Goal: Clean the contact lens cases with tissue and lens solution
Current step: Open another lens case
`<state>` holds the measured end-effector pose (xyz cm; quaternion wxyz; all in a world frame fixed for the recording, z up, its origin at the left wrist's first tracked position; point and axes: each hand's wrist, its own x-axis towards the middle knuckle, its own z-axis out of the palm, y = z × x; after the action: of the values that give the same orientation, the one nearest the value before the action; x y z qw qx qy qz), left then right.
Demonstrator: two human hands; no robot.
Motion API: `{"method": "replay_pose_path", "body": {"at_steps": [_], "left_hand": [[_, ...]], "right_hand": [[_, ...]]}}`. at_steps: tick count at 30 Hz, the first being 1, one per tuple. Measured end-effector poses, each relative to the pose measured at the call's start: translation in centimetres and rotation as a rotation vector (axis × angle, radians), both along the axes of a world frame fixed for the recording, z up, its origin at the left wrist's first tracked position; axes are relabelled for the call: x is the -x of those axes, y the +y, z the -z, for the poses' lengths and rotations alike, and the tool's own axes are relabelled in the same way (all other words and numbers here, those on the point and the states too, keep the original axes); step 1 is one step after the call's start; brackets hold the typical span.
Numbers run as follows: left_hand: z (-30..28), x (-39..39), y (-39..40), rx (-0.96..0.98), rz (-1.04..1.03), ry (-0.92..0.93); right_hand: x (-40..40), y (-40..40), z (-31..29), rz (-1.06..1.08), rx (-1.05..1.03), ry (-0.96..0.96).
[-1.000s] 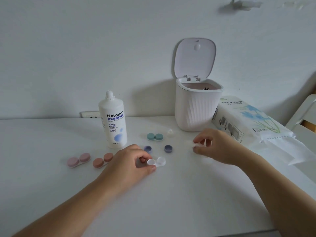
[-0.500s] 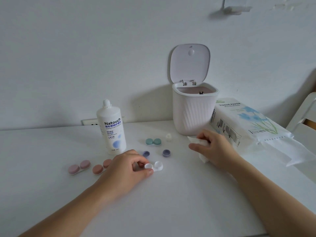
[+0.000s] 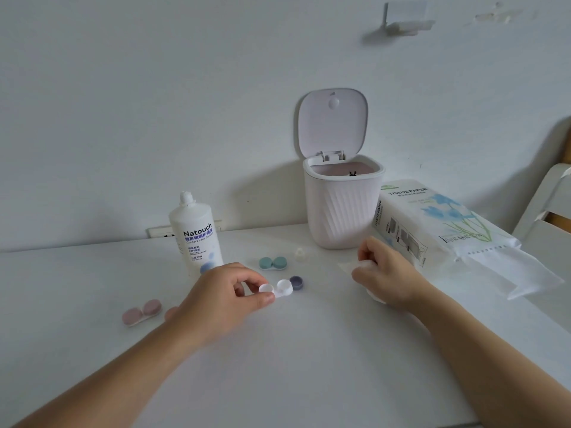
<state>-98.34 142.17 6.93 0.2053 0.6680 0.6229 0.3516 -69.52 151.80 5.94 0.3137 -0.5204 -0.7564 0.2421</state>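
White table (image 3: 278, 366) carries everything. Largest item is the tissue pack (image 3: 432, 220) at right, one sheet trailing from its open end; beside it the lidded bin (image 3: 341, 208) stands open against the wall. Solution bottle (image 3: 195, 239) is upright at left, its cap apparently off; a small clear cap (image 3: 299, 254) lies near the bin.

Risks, as judgement: the uncapped bottle sits just behind the left hand (image 3: 222, 298), so a careless lift of that arm could knock it over and spill it. The white open case (image 3: 276, 288) is held only at one well, by thumb and fingertips, so pressing in with tissue could flip or skid it. The purple lid (image 3: 296, 282) touches or nearly touches the case and may get flicked away. Tissue may tear if soaked.

Hands: left forearm reaches in from lower left, fingers curled, pinching the case low over the table. Right hand (image 3: 386, 276) rests near the pack, fingers clenched around a crumpled tissue (image 3: 355, 267). Teal case (image 3: 273, 263) and pink case (image 3: 142, 312) lie closed, untouched.
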Motion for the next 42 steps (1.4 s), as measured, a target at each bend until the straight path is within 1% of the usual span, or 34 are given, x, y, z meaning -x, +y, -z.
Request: {"method": "replay_pose_path", "body": {"at_steps": [4, 7, 11, 14, 17, 25, 30, 33, 36, 38, 40, 42], "left_hand": [[-1.2, -0.1, 0.5, -0.03, 0.02, -0.003], [-2.5, -0.2, 1.1, -0.002, 0.048, -0.034], [-4.4, -0.5, 2.3, -0.007, 0.056, -0.132], [-6.1, -0.8, 3.6, -0.023, 0.055, -0.117], [-7.8, -1.0, 4.9, -0.016, 0.073, -0.145], [-11.7, -2.5, 9.3, 0.008, 0.011, -0.407], [-13.5, -4.2, 12.6, 0.074, 0.009, -0.553], [-14.3, -5.2, 14.7, 0.12, 0.013, -0.578], [-15.0, -6.1, 16.5, 0.162, 0.01, -0.527], [-15.3, -6.7, 17.3, 0.15, 0.022, -0.402], [-15.4, -7.2, 18.0, 0.061, 0.037, -0.139], [-15.7, -7.9, 18.5, -0.083, 0.069, 0.149]], "right_hand": [[-0.1, 0.2, 0.3, 0.03, 0.046, -0.002], [-0.1, 0.4, 0.5, 0.052, 0.056, 0.055], [-0.2, 0.4, 0.5, 0.027, 0.003, 0.115], [-0.1, 0.3, 0.5, 0.029, -0.028, 0.108], [-0.2, 0.3, 0.4, 0.007, -0.019, 0.105], [-0.1, 0.4, 0.6, -0.008, -0.012, 0.086], [-0.1, 0.6, 0.8, -0.008, -0.008, 0.081], [-0.2, 0.7, 0.9, -0.019, -0.018, 0.067], [-0.1, 0.8, 1.0, -0.044, -0.015, 0.071], [-0.1, 0.9, 1.1, -0.049, -0.02, 0.068], [-0.1, 0.9, 1.1, -0.049, -0.02, 0.067], [-0.1, 0.9, 1.0, -0.058, -0.022, 0.074]]}}
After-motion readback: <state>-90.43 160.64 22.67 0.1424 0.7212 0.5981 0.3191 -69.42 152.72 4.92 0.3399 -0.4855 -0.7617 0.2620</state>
